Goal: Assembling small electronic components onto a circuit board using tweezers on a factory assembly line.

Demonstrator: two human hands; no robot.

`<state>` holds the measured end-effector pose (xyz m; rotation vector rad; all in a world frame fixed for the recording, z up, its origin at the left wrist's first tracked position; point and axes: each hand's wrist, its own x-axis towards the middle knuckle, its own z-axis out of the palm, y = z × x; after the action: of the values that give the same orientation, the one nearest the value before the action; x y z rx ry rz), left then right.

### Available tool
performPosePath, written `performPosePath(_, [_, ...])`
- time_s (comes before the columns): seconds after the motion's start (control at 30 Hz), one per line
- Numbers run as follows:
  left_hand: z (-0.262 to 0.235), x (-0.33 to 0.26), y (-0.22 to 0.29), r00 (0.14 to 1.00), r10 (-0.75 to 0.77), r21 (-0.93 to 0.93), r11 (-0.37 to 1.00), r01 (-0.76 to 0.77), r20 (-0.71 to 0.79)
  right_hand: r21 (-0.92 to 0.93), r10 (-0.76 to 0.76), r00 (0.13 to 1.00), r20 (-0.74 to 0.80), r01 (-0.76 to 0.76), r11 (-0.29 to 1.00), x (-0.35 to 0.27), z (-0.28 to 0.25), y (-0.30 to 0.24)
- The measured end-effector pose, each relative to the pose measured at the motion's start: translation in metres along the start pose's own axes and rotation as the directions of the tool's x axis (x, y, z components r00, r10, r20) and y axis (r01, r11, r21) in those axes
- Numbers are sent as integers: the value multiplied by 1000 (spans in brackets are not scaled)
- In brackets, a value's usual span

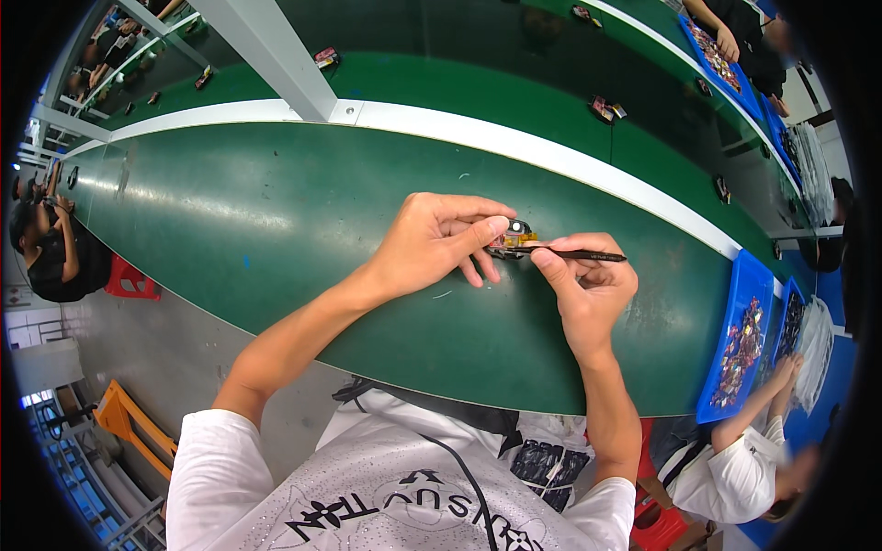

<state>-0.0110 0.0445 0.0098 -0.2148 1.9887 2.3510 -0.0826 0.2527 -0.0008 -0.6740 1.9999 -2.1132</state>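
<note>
Over the middle of the green bench, my left hand (427, 237) pinches a small black electronic device (517, 227) between thumb and fingers. Its casing shows an open inside with yellow and reddish parts; the finer details are too small to make out. From the right, my right hand (593, 289) grips slim black tweezers (599, 255) between thumb and forefinger. The tweezers' tip reaches into or against the device, and both hands almost meet there. Part of the device is hidden behind my left thumb and fingers.
A blue tray (706, 409) of small shiny parts stands at the bench's right end, beside a co-worker (735, 473). Beyond the white rail (441, 127), several small devices lie on a dark green belt. A grey post (276, 60) rises from the rail. Another person (60, 248) sits far left.
</note>
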Motion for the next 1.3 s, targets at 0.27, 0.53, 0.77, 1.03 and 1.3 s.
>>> performPosePath(0.27, [1,-2,2,999,30,-70,997,-32,-37,-138,-196,981,-16,192,972,-2,6,-1])
performPosePath(0.53, [-2,-1,1,999,35,-40,999,-35,-10,-141,-233,973,10,232,963,-2,7,1])
performPosePath(0.77, [0,-2,0,999,51,-57,997,-52,-19,-130,-180,984,-3,178,975,-2,7,0])
performPosePath(1.03, [-2,-2,1,997,70,-78,994,-72,-28,-163,-285,957,53,290,943,-2,9,0])
performPosePath(1.3, [0,-4,1,996,70,5,998,-69,-56,-157,-177,984,2,175,972,-2,7,0])
